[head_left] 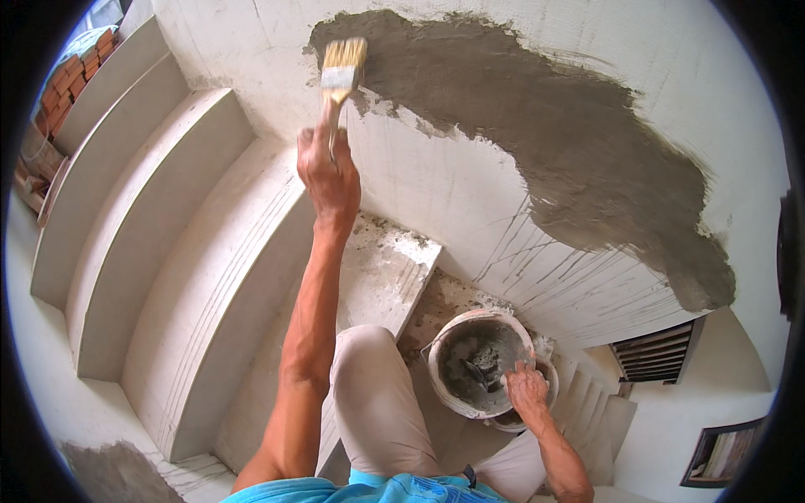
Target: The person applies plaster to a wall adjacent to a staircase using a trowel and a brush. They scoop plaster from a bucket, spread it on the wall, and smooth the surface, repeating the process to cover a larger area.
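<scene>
My left hand is raised to the wall, closed round the handle of a flat paintbrush with pale bristles and a metal band. The bristles are at the left end of a wet grey cement patch on the white wall. Low on the right, my right hand is closed at the rim of a bucket of grey cement mix. It grips the pale handle of what looks like a trowel, its blade partly sunk in the mix.
Pale concrete steps climb on the left, with a stack of red bricks beyond them. A second bucket stands partly hidden behind the first. More stairs drop away at lower right, near a slatted vent.
</scene>
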`<state>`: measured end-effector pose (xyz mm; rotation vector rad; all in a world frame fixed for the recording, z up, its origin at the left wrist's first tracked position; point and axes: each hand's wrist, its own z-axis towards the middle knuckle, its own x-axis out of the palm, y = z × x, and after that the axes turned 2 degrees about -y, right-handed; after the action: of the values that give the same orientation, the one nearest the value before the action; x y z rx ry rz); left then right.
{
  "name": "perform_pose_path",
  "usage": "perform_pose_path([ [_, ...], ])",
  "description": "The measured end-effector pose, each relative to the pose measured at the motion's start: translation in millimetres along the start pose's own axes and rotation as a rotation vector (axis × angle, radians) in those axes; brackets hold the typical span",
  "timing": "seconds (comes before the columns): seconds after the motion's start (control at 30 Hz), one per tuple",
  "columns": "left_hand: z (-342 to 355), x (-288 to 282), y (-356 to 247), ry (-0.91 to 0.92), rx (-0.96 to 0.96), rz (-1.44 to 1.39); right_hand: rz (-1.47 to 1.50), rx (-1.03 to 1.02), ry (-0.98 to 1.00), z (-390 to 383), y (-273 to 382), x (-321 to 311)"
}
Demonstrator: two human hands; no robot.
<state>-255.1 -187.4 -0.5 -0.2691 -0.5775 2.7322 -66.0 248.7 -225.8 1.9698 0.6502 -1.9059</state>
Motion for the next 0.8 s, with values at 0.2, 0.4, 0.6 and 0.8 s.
perform_pose_path([
  [0.2, -10.9, 16.2, 30.5, 0.04, 0.018, 0.067, -0.025, 0.013, 0.007, 0.2, 3.4, 2.3],
  [0.4, -45.2, -9.6, 37.4, 0.119, -0.081, 0.098, -0.018, 0.017, 0.002, 0.1, 2.6, 4.9],
  [0.6, 17.9, 4.8, 31.5, -0.057, -0.016, 0.086, -0.009, 0.008, 0.012, 0.3, 2.6, -0.2],
  [0.8, -13.8, 9.6, 61.4, 0.075, -0.063, 0.134, -0.009, 0.022, 0.013, 1.5, 2.8, 7.0],
])
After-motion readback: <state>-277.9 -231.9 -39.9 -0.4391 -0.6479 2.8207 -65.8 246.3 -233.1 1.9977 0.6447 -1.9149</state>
